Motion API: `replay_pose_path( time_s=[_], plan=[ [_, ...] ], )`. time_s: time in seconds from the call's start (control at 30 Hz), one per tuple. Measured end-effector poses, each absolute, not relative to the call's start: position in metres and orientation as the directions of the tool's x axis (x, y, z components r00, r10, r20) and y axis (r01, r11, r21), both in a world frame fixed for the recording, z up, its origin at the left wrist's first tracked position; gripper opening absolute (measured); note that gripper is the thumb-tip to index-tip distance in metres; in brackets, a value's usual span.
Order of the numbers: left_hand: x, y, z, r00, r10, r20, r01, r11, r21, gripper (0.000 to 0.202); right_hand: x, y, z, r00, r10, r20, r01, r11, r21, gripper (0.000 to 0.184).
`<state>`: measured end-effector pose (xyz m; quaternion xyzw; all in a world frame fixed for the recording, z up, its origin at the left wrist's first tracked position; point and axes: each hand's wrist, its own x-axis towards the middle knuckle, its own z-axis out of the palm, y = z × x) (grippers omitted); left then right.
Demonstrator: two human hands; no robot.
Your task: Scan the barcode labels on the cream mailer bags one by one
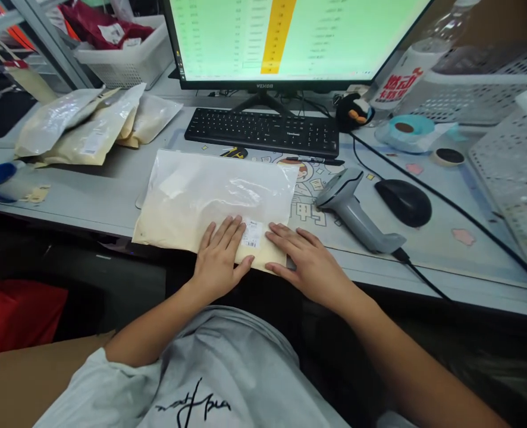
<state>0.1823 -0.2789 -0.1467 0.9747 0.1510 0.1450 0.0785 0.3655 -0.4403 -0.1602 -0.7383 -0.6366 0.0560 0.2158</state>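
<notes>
A pale plastic mailer bag (210, 190), whitish at the top and cream along the bottom, lies flat at the desk's front edge. A small printed barcode label (251, 233) sits on its lower part. My left hand (219, 255) rests flat on the bag just left of the label, fingers stretched. On the label's other side, my right hand (301, 255) lies with its fingertips on the bag's lower right, fingers extended. To the right lies a grey barcode scanner (357, 214), apart from both hands.
Behind the bag are a black keyboard (263, 129) and a monitor (272, 41). Several filled mailer bags (89, 128) are piled at the left. A black mouse (404, 202), a cable, a tape roll (406, 132), a bottle (406, 71) and a white basket (513, 172) stand right.
</notes>
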Motion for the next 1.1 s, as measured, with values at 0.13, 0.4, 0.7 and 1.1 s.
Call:
replay_pose_path(
  time_s=[0.13,0.4,0.7,1.1],
  plan=[
    [0.183,-0.279,-0.147,0.915,0.317,0.250,0.278,-0.944,0.178,0.069,0.365,-0.445,-0.154,0.172,0.966,0.193,0.894,-0.071,-0.442,0.052],
    [0.182,-0.283,-0.146,0.914,0.329,0.237,0.301,-0.942,0.148,0.062,0.457,-0.490,-0.101,0.422,0.655,0.627,0.905,-0.266,-0.332,0.047],
    [0.190,-0.281,-0.163,0.815,0.230,0.532,0.252,-0.967,0.031,0.059,0.604,-0.533,-0.193,0.699,0.580,0.419,0.713,-0.617,-0.334,0.069],
    [0.191,-0.270,-0.131,0.779,0.161,0.606,0.061,-0.981,0.182,0.045,0.603,-0.525,-0.215,0.691,0.586,0.423,0.719,-0.618,-0.318,0.068]
  ],
)
